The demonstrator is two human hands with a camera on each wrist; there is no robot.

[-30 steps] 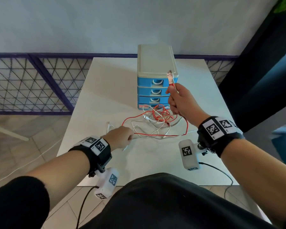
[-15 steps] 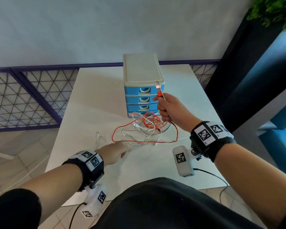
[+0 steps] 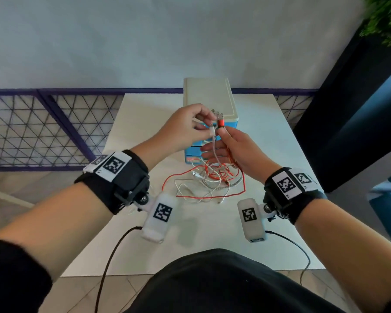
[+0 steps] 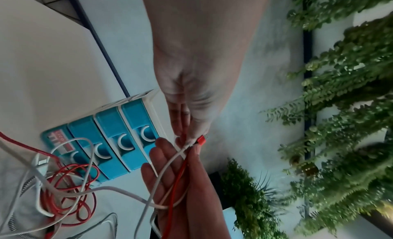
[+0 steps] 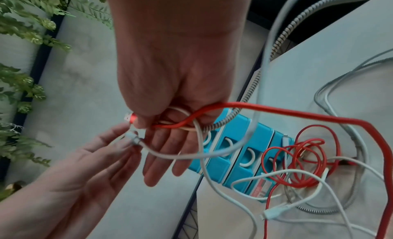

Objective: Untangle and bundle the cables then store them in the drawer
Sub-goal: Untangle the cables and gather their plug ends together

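Observation:
A tangle of red, white and braided grey cables [image 3: 209, 184] lies on the white table [image 3: 142, 123] in front of a small cream drawer unit [image 3: 208, 98] with blue drawers [image 4: 110, 141], all closed. My right hand [image 3: 222, 133] is raised above the tangle. Its thumb and forefinger pinch the red cable just below its red plug [image 3: 220, 123], and the other fingers are stretched out. My left hand [image 3: 209, 123] meets it from the left and pinches the white cable at its plug [image 3: 212, 130]. Both cables hang down into the tangle [image 5: 297, 167].
A purple mesh railing [image 3: 43, 132] runs behind and left of the table. A dark panel [image 3: 348, 109] stands to the right, with green plants [image 4: 340, 108] on the wall. Wrist camera leads [image 3: 113, 251] hang by the table's near edge.
My left hand has lifted off the table with the white cable's plug and come up to my right hand. The right hand still holds the red plug, now a little nearer.

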